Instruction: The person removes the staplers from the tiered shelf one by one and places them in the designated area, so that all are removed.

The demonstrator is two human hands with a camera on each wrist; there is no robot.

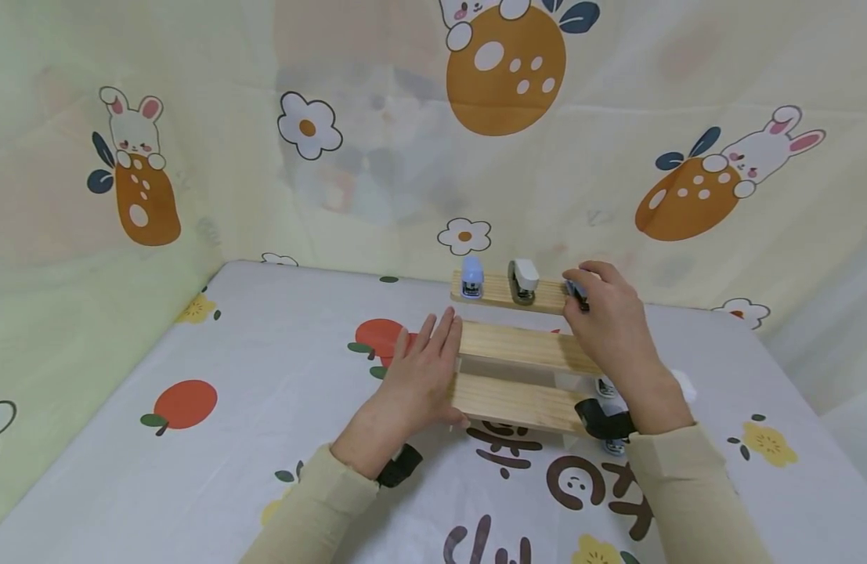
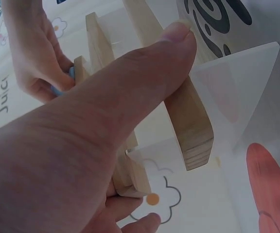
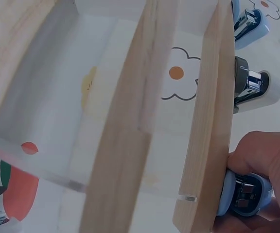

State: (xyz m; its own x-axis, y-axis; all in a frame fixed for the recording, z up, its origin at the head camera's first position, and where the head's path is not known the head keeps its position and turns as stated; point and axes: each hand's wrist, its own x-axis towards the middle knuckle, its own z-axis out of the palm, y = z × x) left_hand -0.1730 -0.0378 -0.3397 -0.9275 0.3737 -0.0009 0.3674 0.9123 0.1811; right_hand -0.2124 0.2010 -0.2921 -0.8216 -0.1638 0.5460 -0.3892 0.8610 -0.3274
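Pinching a small blue stapler (image 3: 247, 194) between thumb and fingers, right hand (image 1: 612, 325) at the wooden rack's (image 1: 525, 345) back slat | Left of that hand: white stapler (image 1: 523, 278) | Left hand (image 1: 422, 384): fingers extended, touching rack's end | Handling: stapler probably light, stiff, smooth; best gripped by its sides

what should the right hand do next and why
Probably have the right hand ease its grip on the held blue mini stapler: its base appears to meet the rear wooden shelf near the right end, in line with the gray-and-white mini stapler and leftmost blue mini stapler, while the left hand touches the rack.
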